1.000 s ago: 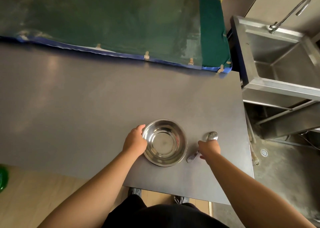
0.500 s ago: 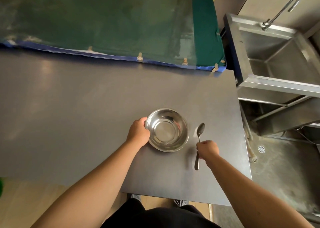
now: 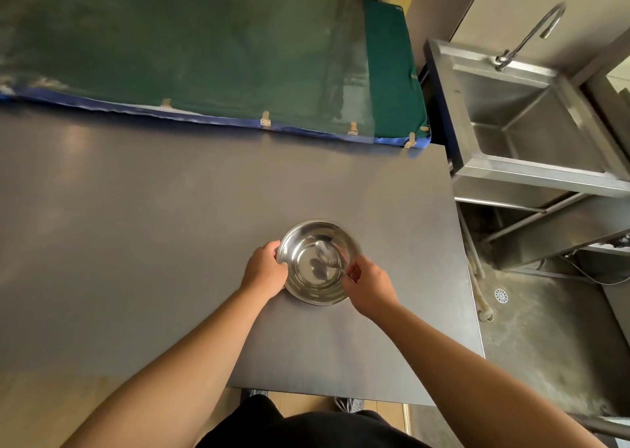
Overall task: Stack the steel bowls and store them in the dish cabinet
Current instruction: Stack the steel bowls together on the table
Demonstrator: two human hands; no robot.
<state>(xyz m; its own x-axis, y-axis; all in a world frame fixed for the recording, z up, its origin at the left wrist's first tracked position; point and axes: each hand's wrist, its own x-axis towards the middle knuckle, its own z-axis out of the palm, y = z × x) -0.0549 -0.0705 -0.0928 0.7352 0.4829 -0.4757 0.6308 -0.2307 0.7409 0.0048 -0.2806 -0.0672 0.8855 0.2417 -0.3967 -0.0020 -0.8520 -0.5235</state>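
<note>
One steel bowl (image 3: 306, 277) stands on the dark grey table (image 3: 170, 226), near its front right corner. My left hand (image 3: 266, 270) grips the bowl's left rim. My right hand (image 3: 370, 285) is at the bowl's right rim and pinches the handle of a metal spoon (image 3: 329, 255). The spoon's head reaches into the bowl and looks blurred. No other bowl and no dish cabinet is in view.
A green padded bench (image 3: 204, 45) with a blue edge runs along the table's far side. A steel sink (image 3: 531, 124) with a tap (image 3: 531, 32) stands to the right, across a narrow gap. The floor below has a drain (image 3: 501, 295).
My right hand has lifted the spoon off the table to the right of the bowl and brought it into the bowl. My left hand has stayed on the bowl's rim.
</note>
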